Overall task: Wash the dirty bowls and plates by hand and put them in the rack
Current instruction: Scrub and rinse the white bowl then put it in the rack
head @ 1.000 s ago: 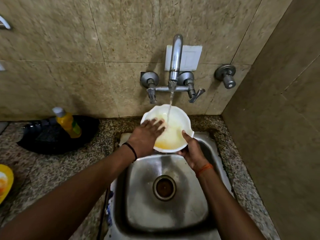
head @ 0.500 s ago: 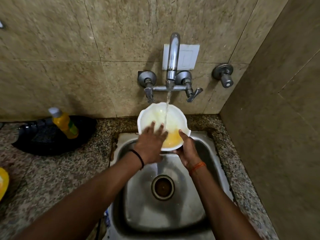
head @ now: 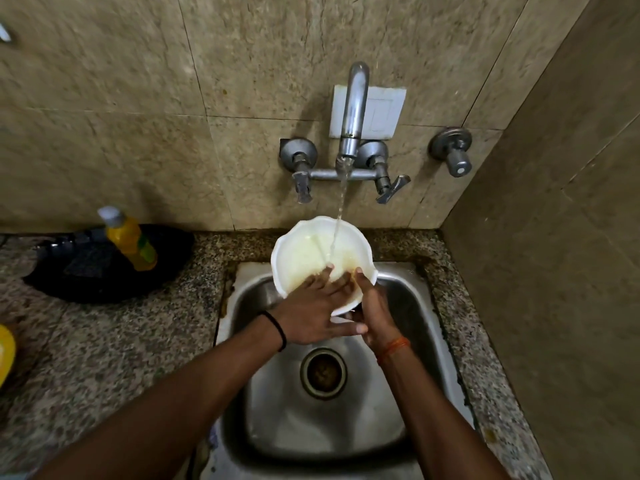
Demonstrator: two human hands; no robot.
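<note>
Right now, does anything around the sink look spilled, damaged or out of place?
Nothing spilled or broken. The only oddity: the yellow dish soap bottle leans tilted in the black pan on the counter rather than standing upright. The white bowl sits under the tap stream, over the sink.

Home kitchen: steel sink (head: 408,306), wall tap (head: 353,112), granite counter (head: 138,341).
</note>
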